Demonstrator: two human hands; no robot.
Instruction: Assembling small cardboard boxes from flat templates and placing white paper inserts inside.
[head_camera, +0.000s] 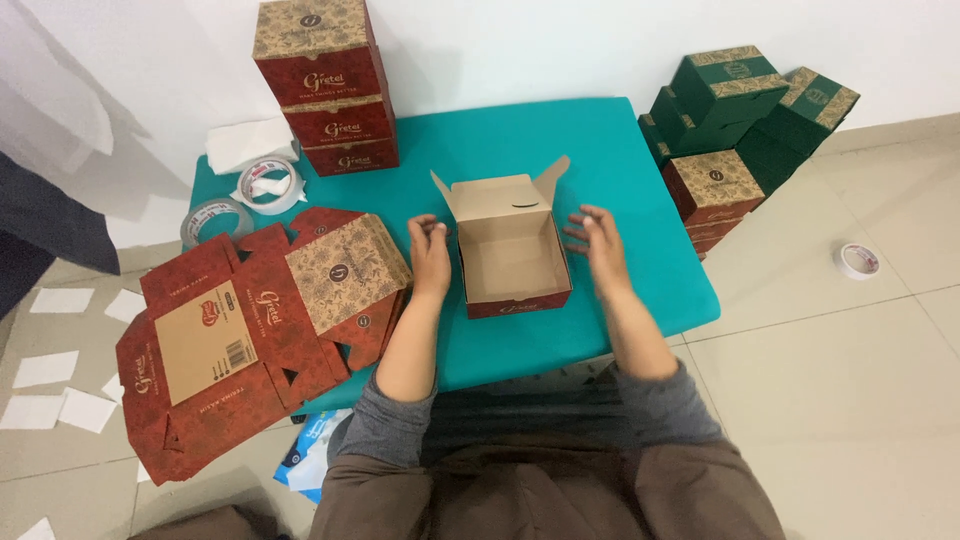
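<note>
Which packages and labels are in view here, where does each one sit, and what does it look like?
Open box: table centre, between left hand and right hand; red outside, plain brown inside, lid flaps up.
Flat box blanks: table's left end; red and tan patterned, with a tan barcode label.
Stacked red boxes: table's back left; tan patterned tops.
Green boxes: floor, right, piled.
Red box: below the green ones.

Teal table (600, 140); boxes (510, 245); tape rolls (270, 185)

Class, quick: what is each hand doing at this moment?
Left hand: fingers curled, holding nothing, beside the open red box.
Right hand: open, empty, beside the box's other side.
</note>
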